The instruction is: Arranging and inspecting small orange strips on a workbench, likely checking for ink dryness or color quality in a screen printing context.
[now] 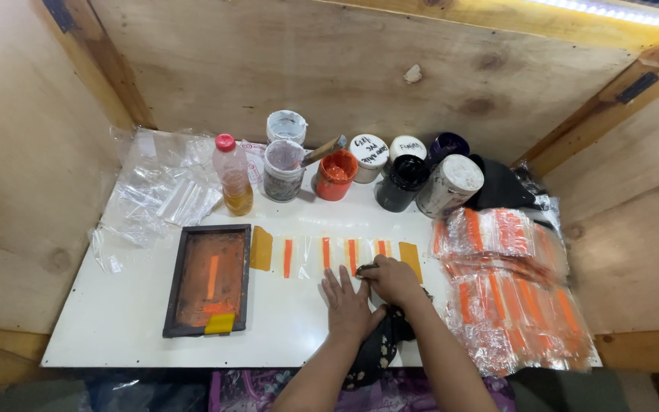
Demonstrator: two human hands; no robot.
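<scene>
Clear plastic sleeves (163,200) lie heaped at the far left, beside a framed printing screen (209,278) with a yellow squeegee (220,323) parked on its near edge. Past it, a taped-down strip of plastic pieces (329,255) bears orange stripes, likely held flat for printing. The left hand (347,304) presses spread and flat on the strip to steady it, while the right hand (393,279) pinches a dark cloth (379,347) against it. Printed sleeves (509,286) pile up rightward.
</scene>
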